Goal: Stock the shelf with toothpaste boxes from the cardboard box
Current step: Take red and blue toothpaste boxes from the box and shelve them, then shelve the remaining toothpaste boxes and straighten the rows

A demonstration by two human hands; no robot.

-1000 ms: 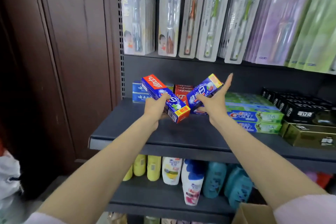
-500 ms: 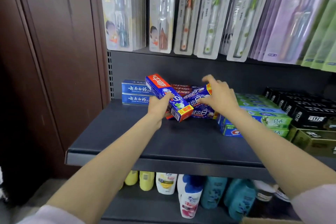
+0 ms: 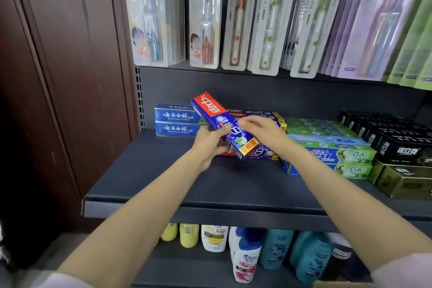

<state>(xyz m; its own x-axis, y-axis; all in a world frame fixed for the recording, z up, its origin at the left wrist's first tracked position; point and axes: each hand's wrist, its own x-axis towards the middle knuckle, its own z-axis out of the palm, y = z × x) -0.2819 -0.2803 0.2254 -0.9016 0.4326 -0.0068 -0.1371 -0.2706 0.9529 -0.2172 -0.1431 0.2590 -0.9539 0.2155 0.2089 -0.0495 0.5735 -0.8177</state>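
Meanwhile, at the shelf: a person restocked toothpaste, both arms stretched over the dark shelf.
Left hand: the left hand gripped a red-and-blue toothpaste box from below, its fingers curled round the lower long edge, the box tilted with its red end raised toward the back.
Right hand: the right hand hovered over the box's near end, fingers loosely bent; whether it touched the box could not be told, and it held nothing.
Box location: in the air just above the matching boxes already lying on the shelf, between the blue boxes at left and the green boxes at right.
Handling: the carton looked light and stiff yet easily dented at the corners; a hold across the long sides near the middle seemed safest, its glossy faces likely slippery.
Supply: a corner of the cardboard box showed at the bottom edge.
Above: toothbrush packs hung in a row.
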